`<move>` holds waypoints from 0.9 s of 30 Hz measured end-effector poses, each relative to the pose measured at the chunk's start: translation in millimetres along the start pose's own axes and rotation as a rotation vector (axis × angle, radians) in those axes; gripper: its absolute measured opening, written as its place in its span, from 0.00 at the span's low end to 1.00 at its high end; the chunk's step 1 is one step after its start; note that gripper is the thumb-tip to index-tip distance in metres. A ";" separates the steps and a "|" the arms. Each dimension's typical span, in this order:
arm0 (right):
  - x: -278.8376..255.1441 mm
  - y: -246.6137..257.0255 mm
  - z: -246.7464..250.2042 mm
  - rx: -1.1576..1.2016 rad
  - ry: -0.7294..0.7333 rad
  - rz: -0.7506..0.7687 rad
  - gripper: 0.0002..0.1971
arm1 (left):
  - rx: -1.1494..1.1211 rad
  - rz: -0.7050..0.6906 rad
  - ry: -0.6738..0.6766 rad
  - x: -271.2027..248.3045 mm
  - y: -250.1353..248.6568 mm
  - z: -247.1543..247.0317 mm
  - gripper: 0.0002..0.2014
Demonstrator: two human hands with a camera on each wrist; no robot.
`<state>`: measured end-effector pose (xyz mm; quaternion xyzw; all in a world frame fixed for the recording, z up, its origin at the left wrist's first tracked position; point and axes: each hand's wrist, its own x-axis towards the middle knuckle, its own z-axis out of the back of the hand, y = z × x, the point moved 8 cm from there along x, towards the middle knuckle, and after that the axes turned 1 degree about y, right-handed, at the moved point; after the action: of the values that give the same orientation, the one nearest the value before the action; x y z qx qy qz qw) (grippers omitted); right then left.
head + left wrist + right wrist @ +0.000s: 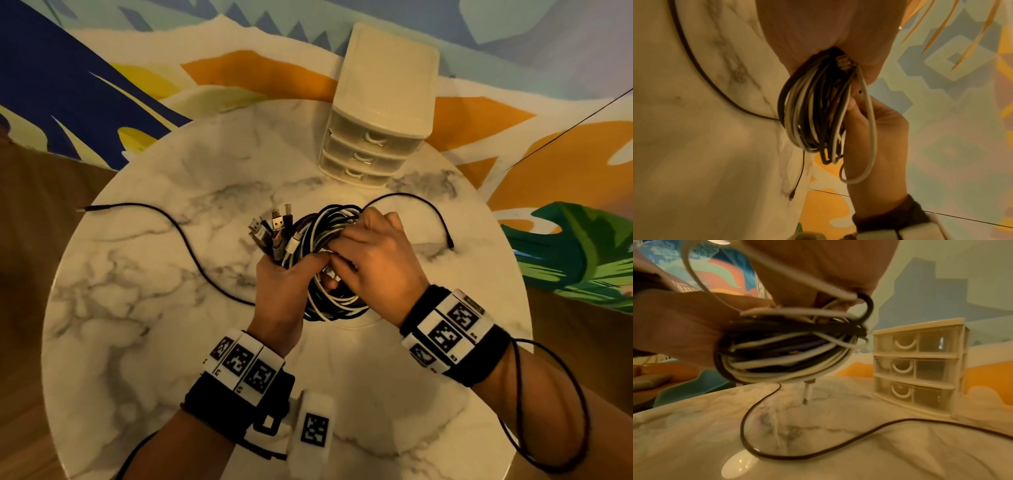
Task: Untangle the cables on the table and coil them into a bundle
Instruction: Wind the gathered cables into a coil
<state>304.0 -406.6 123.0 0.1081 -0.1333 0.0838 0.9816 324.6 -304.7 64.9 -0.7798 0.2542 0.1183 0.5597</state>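
Observation:
A coil of black and white cables (325, 301) hangs just above the middle of the round marble table (154, 342). My left hand (291, 274) grips the coil at its left side, and several plug ends (274, 229) stick up out of the fist. My right hand (346, 250) lies over the coil's right half, its fingers curled round strands. In the left wrist view the cable coil (813, 113) hangs from my left palm (828, 32) and one white loop (869, 129) sags loose. In the right wrist view the cable coil (789, 350) sits between both hands.
A loose black cable (171, 222) trails left across the table from under my left hand. Another black cable end (442, 219) arcs right from the coil. A white three-drawer unit (376, 102) stands at the table's far edge. A device lead (565, 411) loops round my right forearm.

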 end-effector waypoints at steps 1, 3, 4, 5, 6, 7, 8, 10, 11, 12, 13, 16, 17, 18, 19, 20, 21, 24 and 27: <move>-2.1 -0.1 -1.2 0.047 -0.010 0.005 0.09 | -0.002 0.004 -0.008 0.8 0.8 1.9 0.13; -6.2 -2.8 -0.7 0.178 -0.058 0.008 0.06 | -0.002 0.016 -0.031 1.1 2.3 4.0 0.12; -7.7 -5.1 -0.5 0.237 -0.088 -0.001 0.05 | 0.001 0.018 -0.039 0.8 2.7 4.7 0.10; -9.0 -8.3 -0.6 0.277 -0.108 -0.022 0.04 | 0.005 0.022 -0.046 0.8 3.5 4.5 0.09; -9.8 -11.4 -1.7 0.306 -0.112 -0.058 0.05 | 0.006 0.028 -0.054 0.6 4.7 4.9 0.08; -9.6 -15.3 -3.5 0.336 -0.107 -0.107 0.06 | 0.004 0.035 -0.063 1.1 6.4 6.0 0.08; -9.3 -19.8 -4.4 0.361 -0.103 -0.157 0.10 | 0.000 0.045 -0.069 1.5 8.3 7.1 0.08; -9.1 -28.7 -3.6 0.381 -0.110 -0.233 0.16 | -0.013 0.065 -0.076 1.8 12.7 9.2 0.08; -9.0 -32.4 -2.3 0.388 -0.112 -0.267 0.20 | -0.019 0.071 -0.080 1.9 14.4 10.5 0.08; -9.2 -37.0 -2.1 0.401 -0.102 -0.317 0.23 | -0.025 0.076 -0.086 2.1 16.1 12.2 0.08; -10.7 -43.0 -3.8 0.424 -0.078 -0.390 0.27 | -0.031 0.080 -0.092 2.5 17.6 13.6 0.09; -24.4 -60.6 -19.9 0.455 0.115 -0.681 0.38 | -0.041 0.082 -0.101 3.4 18.1 15.8 0.08; -31.5 -64.8 -28.1 0.433 0.210 -0.765 0.40 | -0.041 0.077 -0.100 4.1 17.5 15.8 0.08; -38.5 -67.9 -35.2 0.410 0.296 -0.834 0.41 | -0.035 0.071 -0.099 4.7 17.0 15.9 0.08; -43.6 -69.7 -40.0 0.380 0.355 -0.878 0.42 | -0.023 0.064 -0.100 5.2 16.9 16.0 0.07; -47.2 -71.7 -43.8 0.347 0.381 -0.899 0.41 | -0.011 0.057 -0.102 5.4 16.9 16.2 0.07; -48.7 -73.4 -45.3 0.316 0.378 -0.902 0.39 | -0.002 0.051 -0.105 5.5 17.3 16.4 0.07; -44.9 -71.2 -40.3 0.344 0.289 -0.852 0.28 | 0.013 0.041 -0.114 5.9 19.0 18.1 0.08; -39.1 -65.8 -35.6 0.500 0.237 -0.788 0.19 | 0.011 0.042 -0.138 8.2 21.5 23.0 0.08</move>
<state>288.3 -466.8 66.0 0.3726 0.0549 -0.2535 0.8910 322.4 -290.6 35.6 -0.7613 0.2318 0.1823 0.5774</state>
